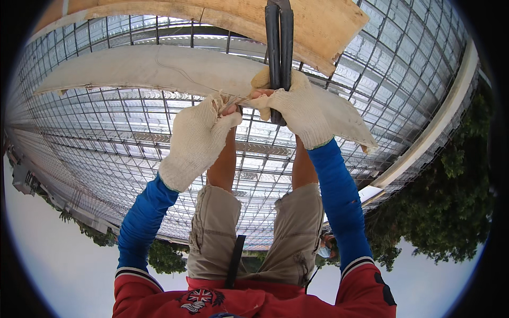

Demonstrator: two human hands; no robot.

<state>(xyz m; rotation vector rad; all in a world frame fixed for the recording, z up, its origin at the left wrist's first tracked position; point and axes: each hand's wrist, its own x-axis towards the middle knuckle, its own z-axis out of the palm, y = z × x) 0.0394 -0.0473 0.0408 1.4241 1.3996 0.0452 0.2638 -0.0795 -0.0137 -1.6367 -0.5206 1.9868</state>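
Note:
My left hand [197,139], in a white knit glove with worn fingertips, is closed in a pinch on a thin wire [183,73]. The strand loops up over a pale plank [132,66]. My right hand [299,106], gloved too, is wrapped round a plier-like tool with two long black handles [280,47]; its jaws are cut off at the top edge. The right thumb and index finger reach toward the left fingertips and seem to touch the wire there. Both hands meet above the near edge of the plank, and the fingertips partly hide the wire.
A steel bar grid [106,124] spreads all around over shiny ribbed metal sheeting [366,53]. A wooden board [328,26] lies farther off. My legs [222,164] stand on the grid. A pale edge beam [450,111] curves along the right, with trees [435,196] beyond.

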